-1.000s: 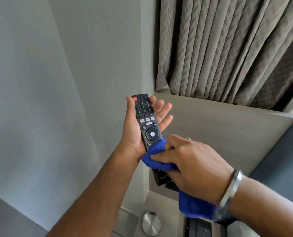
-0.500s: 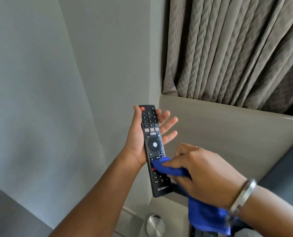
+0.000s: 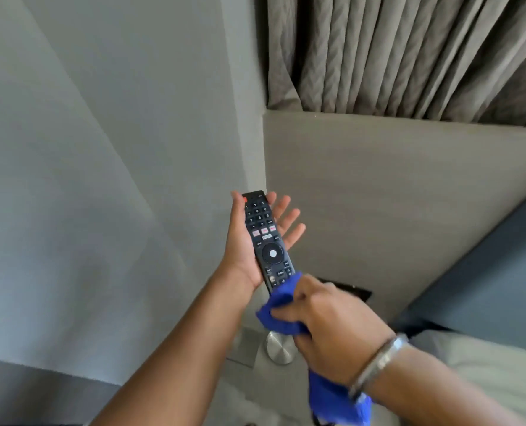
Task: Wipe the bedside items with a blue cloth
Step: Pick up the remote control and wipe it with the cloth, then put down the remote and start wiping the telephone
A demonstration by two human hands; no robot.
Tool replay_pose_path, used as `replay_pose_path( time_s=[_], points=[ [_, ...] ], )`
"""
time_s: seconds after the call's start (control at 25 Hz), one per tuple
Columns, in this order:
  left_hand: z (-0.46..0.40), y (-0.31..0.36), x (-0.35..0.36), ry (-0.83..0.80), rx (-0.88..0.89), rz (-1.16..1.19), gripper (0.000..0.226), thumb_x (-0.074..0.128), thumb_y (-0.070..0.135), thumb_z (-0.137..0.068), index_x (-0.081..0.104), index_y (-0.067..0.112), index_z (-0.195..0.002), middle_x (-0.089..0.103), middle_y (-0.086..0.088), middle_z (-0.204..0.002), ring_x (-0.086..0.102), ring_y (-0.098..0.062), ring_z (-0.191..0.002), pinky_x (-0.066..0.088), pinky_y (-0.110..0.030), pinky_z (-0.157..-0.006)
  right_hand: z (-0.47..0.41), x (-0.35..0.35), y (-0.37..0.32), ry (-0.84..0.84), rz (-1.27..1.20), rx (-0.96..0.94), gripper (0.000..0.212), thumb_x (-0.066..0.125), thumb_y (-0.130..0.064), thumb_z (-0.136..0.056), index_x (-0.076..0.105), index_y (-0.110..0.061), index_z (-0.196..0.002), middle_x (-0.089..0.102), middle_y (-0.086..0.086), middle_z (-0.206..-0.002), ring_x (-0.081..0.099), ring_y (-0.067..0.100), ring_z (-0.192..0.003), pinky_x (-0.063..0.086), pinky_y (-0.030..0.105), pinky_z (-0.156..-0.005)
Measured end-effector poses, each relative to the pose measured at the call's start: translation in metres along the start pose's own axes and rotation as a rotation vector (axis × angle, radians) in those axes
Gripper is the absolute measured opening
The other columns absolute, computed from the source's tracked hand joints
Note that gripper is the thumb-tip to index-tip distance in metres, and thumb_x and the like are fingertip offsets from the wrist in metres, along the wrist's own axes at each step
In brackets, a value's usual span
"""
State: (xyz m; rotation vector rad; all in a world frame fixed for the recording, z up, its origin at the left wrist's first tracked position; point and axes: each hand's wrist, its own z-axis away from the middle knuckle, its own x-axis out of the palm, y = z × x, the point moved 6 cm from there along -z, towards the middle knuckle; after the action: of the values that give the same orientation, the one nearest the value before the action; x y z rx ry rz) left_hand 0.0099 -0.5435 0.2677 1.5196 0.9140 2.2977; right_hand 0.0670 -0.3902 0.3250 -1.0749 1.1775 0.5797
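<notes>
A person's left hand (image 3: 249, 250) cradled a black remote control (image 3: 266, 241) in its open palm, fingers (image 3: 286, 218) spread loosely behind it, above the bedside desk (image 3: 249, 348). The right hand (image 3: 326, 318) pinched a bunched blue cloth (image 3: 278, 312) around the remote's near end. Its long axis ran away from the wearer, button face toward the camera, red power key farthest. The wiping of the remote appeared under way; the next stroke would likely need the cloth drawn along toward the number keys.
</notes>
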Motion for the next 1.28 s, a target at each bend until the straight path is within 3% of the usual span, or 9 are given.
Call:
replay_pose_path(
  time_s=[0.16, 0.32, 0.6, 0.72, 0.84, 1.0, 1.12, 1.2, 1.28],
  points=[
    [-0.039, -0.085, -0.072, 0.210, -0.201, -0.274, 0.065, 0.047, 0.074, -0.087, 0.079, 0.018, -0.092, 0.070, 0.002, -0.076, 0.066, -0.016, -0.062, 0.060, -0.031, -0.061, 0.038, 0.072, 0.062, -0.079, -0.093, 0.277, 0.035, 0.044, -0.029, -0.080, 0.052, -0.038, -0.112, 0.048, -0.005, -0.102, 0.054, 0.026, -0.085, 0.052, 0.037, -0.068],
    [-0.081, -0.206, -0.153, 0.286, -0.309, -0.636, 0.055, 0.047, 0.059, -0.097, 0.069, 0.009, -0.087, 0.075, -0.008, -0.072, 0.065, -0.021, -0.051, 0.057, -0.030, -0.051, 0.076, 0.143, 0.166, 0.053, -0.133, 0.663, 0.043, 0.052, -0.029, -0.085, 0.049, -0.035, -0.127, 0.050, 0.000, -0.112, 0.055, 0.027, -0.091, 0.053, 0.041, -0.069],
    [-0.179, -0.402, -0.307, 0.446, -0.196, -1.174, 0.047, 0.042, 0.037, -0.106, 0.059, 0.012, -0.069, 0.064, -0.014, -0.078, 0.061, -0.026, -0.080, 0.043, -0.033, -0.070, 0.144, 0.333, 0.335, 0.091, -0.149, 1.048, 0.048, 0.060, -0.028, -0.085, 0.049, -0.021, -0.131, 0.050, 0.010, -0.120, 0.057, 0.031, -0.089, 0.054, 0.039, -0.071],
    [-0.204, -0.449, -0.350, 0.493, -0.126, -1.300, 0.048, 0.043, 0.031, -0.106, 0.064, -0.007, -0.084, 0.068, -0.032, -0.092, 0.065, -0.043, -0.089, 0.048, -0.044, -0.079, 0.159, 0.390, 0.386, 0.124, -0.144, 1.084, 0.051, 0.058, -0.032, -0.085, 0.045, -0.023, -0.133, 0.047, 0.009, -0.122, 0.056, 0.030, -0.093, 0.048, 0.034, -0.072],
    [-0.211, -0.468, -0.368, 0.527, -0.031, -1.433, 0.042, 0.047, 0.031, -0.104, 0.063, -0.007, -0.094, 0.069, -0.029, -0.096, 0.063, -0.042, -0.091, 0.039, -0.039, -0.075, 0.168, 0.422, 0.418, 0.153, -0.145, 1.101, 0.053, 0.059, -0.033, -0.085, 0.044, -0.024, -0.134, 0.047, 0.010, -0.122, 0.053, 0.032, -0.097, 0.043, 0.031, -0.072],
    [-0.206, -0.469, -0.360, 0.402, 0.033, -1.624, 0.036, 0.049, 0.034, -0.101, 0.065, 0.003, -0.094, 0.070, -0.020, -0.094, 0.062, -0.038, -0.089, 0.043, -0.038, -0.075, 0.164, 0.426, 0.442, 0.230, -0.137, 1.091, 0.051, 0.061, -0.032, -0.084, 0.048, -0.022, -0.132, 0.050, 0.012, -0.121, 0.054, 0.036, -0.098, 0.045, 0.033, -0.072],
    [-0.197, -0.460, -0.336, 0.375, 0.151, -1.846, 0.030, 0.053, 0.032, -0.098, 0.065, 0.008, -0.111, 0.068, -0.018, -0.106, 0.060, -0.036, -0.099, 0.045, -0.042, -0.083, 0.138, 0.422, 0.453, 0.272, -0.133, 0.983, 0.053, 0.054, -0.044, -0.085, 0.044, -0.024, -0.133, 0.051, 0.012, -0.124, 0.054, 0.033, -0.103, 0.044, 0.034, -0.077],
    [-0.197, -0.469, -0.300, 0.186, 0.326, -1.805, 0.030, 0.054, 0.025, -0.097, 0.063, 0.007, -0.119, 0.066, -0.019, -0.112, 0.059, -0.035, -0.104, 0.046, -0.043, -0.088, 0.118, 0.433, 0.450, 0.146, -0.071, 0.879, 0.058, 0.039, -0.054, -0.088, 0.038, -0.025, -0.137, 0.046, 0.012, -0.139, 0.047, 0.035, -0.119, 0.044, 0.043, -0.092],
    [-0.203, -0.492, -0.259, -0.125, 0.415, -1.723, 0.031, 0.050, 0.023, -0.097, 0.063, 0.006, -0.120, 0.067, -0.016, -0.114, 0.061, -0.032, -0.105, 0.048, -0.042, -0.091, 0.107, 0.449, 0.448, 0.013, 0.085, 0.824, 0.059, 0.027, -0.054, -0.091, 0.030, -0.025, -0.142, 0.028, 0.013, -0.153, 0.027, 0.043, -0.136, 0.030, 0.054, -0.107]
  ],
)
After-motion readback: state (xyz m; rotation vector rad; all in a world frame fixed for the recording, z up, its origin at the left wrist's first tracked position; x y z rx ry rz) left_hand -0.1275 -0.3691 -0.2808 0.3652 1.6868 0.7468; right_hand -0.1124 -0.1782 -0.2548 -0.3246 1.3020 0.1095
